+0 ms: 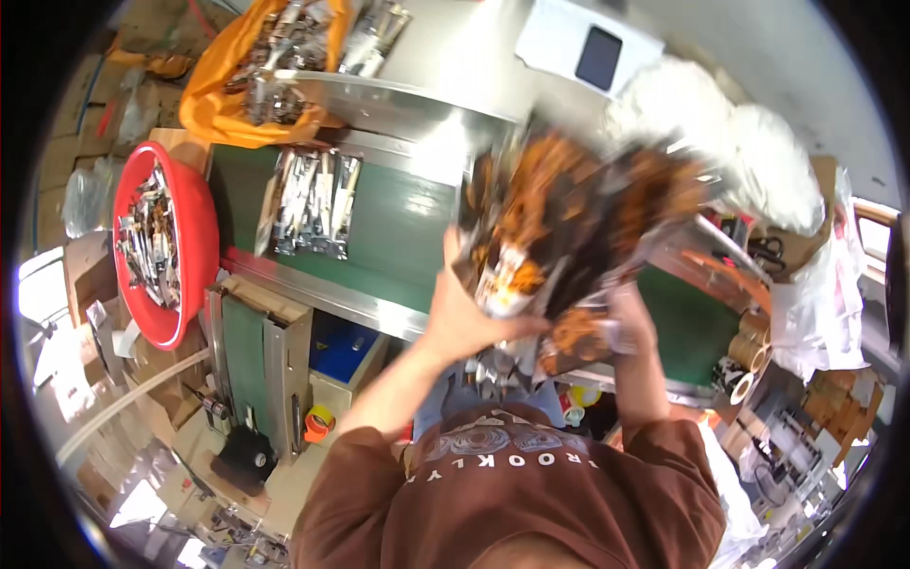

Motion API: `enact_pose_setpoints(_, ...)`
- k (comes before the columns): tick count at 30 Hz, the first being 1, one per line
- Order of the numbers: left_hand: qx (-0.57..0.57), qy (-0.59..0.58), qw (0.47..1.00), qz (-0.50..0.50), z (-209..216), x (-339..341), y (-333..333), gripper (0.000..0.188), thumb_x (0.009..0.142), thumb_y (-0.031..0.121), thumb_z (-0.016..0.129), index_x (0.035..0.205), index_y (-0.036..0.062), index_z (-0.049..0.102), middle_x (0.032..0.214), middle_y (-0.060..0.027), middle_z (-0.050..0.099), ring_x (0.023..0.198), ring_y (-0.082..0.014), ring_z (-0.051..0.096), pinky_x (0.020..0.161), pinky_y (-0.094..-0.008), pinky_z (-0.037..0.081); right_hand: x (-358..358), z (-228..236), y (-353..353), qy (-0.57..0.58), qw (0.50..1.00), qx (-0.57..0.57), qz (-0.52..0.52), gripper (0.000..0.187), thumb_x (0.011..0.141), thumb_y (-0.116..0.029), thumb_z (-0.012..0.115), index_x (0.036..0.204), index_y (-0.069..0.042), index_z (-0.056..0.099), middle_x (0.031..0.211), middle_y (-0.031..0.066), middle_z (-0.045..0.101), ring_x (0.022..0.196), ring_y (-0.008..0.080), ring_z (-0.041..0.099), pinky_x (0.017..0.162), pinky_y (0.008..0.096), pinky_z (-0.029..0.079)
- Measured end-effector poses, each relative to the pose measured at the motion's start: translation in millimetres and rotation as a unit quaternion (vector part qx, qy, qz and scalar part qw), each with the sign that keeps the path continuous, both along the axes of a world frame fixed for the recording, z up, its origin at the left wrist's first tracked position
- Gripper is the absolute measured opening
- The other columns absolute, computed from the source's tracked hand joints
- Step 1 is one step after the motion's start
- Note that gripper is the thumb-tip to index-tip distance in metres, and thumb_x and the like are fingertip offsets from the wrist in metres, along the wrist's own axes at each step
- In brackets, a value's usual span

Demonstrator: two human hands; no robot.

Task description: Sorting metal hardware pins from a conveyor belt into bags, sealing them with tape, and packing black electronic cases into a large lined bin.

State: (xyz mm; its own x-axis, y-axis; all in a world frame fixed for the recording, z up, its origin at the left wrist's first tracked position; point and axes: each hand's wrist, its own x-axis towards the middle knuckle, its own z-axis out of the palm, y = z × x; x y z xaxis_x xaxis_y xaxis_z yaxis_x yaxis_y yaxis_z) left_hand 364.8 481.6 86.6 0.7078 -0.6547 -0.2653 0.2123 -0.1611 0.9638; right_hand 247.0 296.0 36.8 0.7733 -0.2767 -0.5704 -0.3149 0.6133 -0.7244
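Above the green belt [403, 204], close in front of my body, I hold a big fanned bundle of plastic packets [540, 204] with orange, brown and black colouring. My left hand [463, 313] grips its lower left side, thumb across the front. My right hand [633, 327] is closed on the packets at the lower right; part of its fingers is hidden behind them. The upper part of the bundle is smeared by motion. Farther left on the belt lies a row of slim, silvery clear packets [313, 204].
A red basin [204, 242] of small packets stands at the left. Behind it sits an orange bag [213, 100], also filled. A phone [599, 57] lies on white paper at the back. White plastic bags [692, 104], scissors [766, 251] and tape rolls [749, 351] are at the right.
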Motion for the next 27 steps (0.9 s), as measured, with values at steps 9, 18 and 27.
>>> enact_pose_setpoints(9, -0.300, -0.153, 0.935, -0.111, 155, 293, -82, 0.048, 0.080, 0.015, 0.063, 0.122, 0.0014, 0.044, 0.107, -0.0037, 0.056, 0.100, -0.0140, 0.051, 0.091, -0.0227, 0.036, 308, 178, -54, -0.125, 0.958, -0.246, -0.081, 0.064, 0.081, -0.042, 0.058, 0.129, -0.003, 0.040, 0.123, 0.0119, 0.046, 0.115, 0.0259, 0.042, 0.096, 0.0377, 0.034)
enact_pose_setpoints(18, 0.304, -0.156, 0.934, -0.101, -133, 423, -146, 0.133, 0.049, 0.062, 0.074, 0.137, -0.0068, 0.000, 0.141, -0.0286, 0.009, 0.132, -0.0355, 0.011, 0.106, -0.0413, 0.019, 406, -110, -121, 0.090, 0.956, -0.262, 0.098, 0.070, 0.074, -0.034, 0.068, 0.132, -0.008, 0.039, 0.128, 0.0088, 0.045, 0.113, 0.0232, 0.044, 0.088, 0.0381, 0.040)
enact_pose_setpoints(27, 0.117, -0.361, 0.909, 0.172, -36, 325, -131, 0.089, 0.068, 0.041, 0.068, 0.130, -0.0068, 0.028, 0.134, -0.0255, 0.031, 0.126, -0.0376, 0.028, 0.105, -0.0423, 0.023, 362, -121, -207, 0.147, 0.573, -0.737, 0.326, 0.064, 0.081, -0.051, 0.054, 0.125, -0.005, 0.046, 0.116, 0.0162, 0.054, 0.116, 0.0244, 0.044, 0.099, 0.0360, 0.031)
